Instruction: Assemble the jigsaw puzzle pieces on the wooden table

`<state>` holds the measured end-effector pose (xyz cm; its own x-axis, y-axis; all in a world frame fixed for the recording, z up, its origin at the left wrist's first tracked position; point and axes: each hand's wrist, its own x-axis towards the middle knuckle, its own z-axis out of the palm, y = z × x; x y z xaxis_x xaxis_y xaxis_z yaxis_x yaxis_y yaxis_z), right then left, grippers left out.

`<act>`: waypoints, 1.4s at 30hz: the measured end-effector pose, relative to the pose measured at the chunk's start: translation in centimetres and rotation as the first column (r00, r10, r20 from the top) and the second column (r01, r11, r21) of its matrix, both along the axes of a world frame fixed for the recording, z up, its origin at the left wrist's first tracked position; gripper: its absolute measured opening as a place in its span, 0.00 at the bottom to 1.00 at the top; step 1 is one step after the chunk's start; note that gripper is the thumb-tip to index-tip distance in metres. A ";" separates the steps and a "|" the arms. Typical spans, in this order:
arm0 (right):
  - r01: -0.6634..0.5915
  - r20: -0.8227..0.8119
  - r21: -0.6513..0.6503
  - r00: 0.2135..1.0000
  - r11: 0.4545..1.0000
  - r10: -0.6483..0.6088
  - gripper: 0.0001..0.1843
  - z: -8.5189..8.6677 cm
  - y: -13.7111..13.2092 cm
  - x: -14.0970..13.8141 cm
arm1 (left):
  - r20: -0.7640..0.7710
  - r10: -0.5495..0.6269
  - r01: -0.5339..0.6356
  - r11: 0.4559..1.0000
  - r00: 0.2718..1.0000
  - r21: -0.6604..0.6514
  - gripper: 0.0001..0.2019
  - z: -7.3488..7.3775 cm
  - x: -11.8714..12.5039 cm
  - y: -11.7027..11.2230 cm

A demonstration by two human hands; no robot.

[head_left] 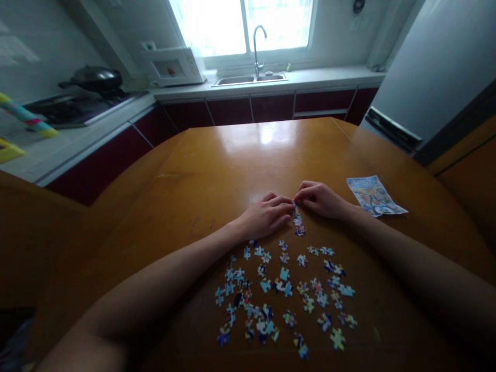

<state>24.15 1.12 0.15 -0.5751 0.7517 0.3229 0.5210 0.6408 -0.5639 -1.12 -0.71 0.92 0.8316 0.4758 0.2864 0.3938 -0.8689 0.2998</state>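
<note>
A narrow strip of joined jigsaw puzzle pieces (pixel 298 223) lies on the wooden table between my hands. My left hand (pixel 266 214) rests flat beside it, fingers stretched out and fingertips touching the strip's left side near the far end. At that far end, my right hand (pixel 321 199) has its fingers curled and pinched on a puzzle piece, mostly hidden by the fingertips. Nearer to me many loose puzzle pieces (pixel 284 274) are scattered, light blue, dark blue, yellow-green and multicoloured, some overlapping. A single green-yellow piece (pixel 337 339) lies at the near right.
A creased picture sheet (pixel 374 196) lies right of my right hand on the brown table (pixel 232 170). Beyond the table are a counter with a sink (pixel 251 80), a white microwave (pixel 174 67), a black pan (pixel 96 78) on the stove, and a fridge (pixel 437 67).
</note>
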 end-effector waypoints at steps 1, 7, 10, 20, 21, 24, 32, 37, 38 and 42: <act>0.000 0.002 0.001 1.000 1.000 0.000 0.12 0.0 0.0 0.0 | -0.010 0.000 0.000 1.000 1.000 0.007 0.16 0.0 0.0 0.0; 0.023 0.005 0.008 1.000 1.000 -0.023 0.12 -0.3 0.0 -0.1 | -0.031 -0.001 0.002 1.000 1.000 0.019 0.17 0.1 0.0 0.0; 0.024 0.008 -0.003 1.000 1.000 -0.024 0.11 -0.4 -0.1 -0.1 | -0.026 0.004 -0.004 1.000 1.000 0.008 0.18 0.1 0.0 0.0; 0.018 -0.027 -0.015 0.999 1.000 -0.018 0.12 -0.3 -0.1 -0.1 | 0.047 -0.001 0.003 0.999 0.999 -0.035 0.15 -0.3 -0.1 0.2; 0.021 -0.028 -0.014 0.999 1.000 -0.022 0.12 -0.3 0.0 -0.1 | 0.056 -0.003 0.005 0.999 0.998 -0.038 0.14 -0.3 -0.1 0.2; 0.033 -0.023 -0.016 0.999 0.999 -0.034 0.11 -0.4 0.0 -0.2 | 0.089 0.013 -0.008 0.999 0.996 -0.049 0.12 -0.3 -0.1 0.2; 0.045 -0.040 -0.021 0.998 0.999 -0.046 0.11 -0.3 0.0 -0.4 | 0.063 -0.009 0.010 1.000 0.998 -0.025 0.13 -0.2 0.0 0.2; 0.044 -0.094 -0.044 0.994 0.998 -0.048 0.11 -0.3 0.1 -0.4 | 0.024 -0.005 0.005 1.000 1.000 -0.024 0.14 -0.2 -0.1 0.2; 0.047 -0.113 -0.057 0.992 0.997 -0.053 0.11 -0.4 0.2 -0.4 | 0.020 -0.006 0.006 1.000 1.000 -0.025 0.15 -0.2 -0.2 0.2; 0.090 -0.185 -0.124 0.976 0.988 -0.112 0.10 -0.8 0.4 -0.3 | 0.022 -0.012 0.013 0.999 1.000 -0.036 0.14 -0.2 -0.2 0.2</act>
<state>23.85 1.56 -0.60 -0.4303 0.8410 0.3279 0.4556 0.5159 -0.7254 -1.35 -0.48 0.76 0.8313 0.4760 0.2871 0.3765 -0.8621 0.3393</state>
